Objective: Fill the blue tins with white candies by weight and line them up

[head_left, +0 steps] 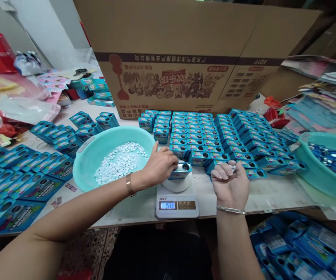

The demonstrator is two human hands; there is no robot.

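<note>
A small blue box (180, 174) with a round hole in its top lies on the white digital scale (177, 205), whose display is lit. My left hand (159, 165) is at the box's left end, its fingers bent together against it; what is between the fingertips is hidden. Palm up to the right of the scale, my right hand (231, 182) is curled round several small white candies (233, 168). To the left of the scale, a turquoise basin (81, 177) holds many white candies (121, 161), partly behind my left forearm.
Rows of blue boxes (195, 136) stand behind the scale, and more boxes (33, 175) are at the left. A tall cardboard carton (173, 39) rises behind. At the right are a basin (316, 175) of blue lids and a heap of boxes (310, 245) below the table.
</note>
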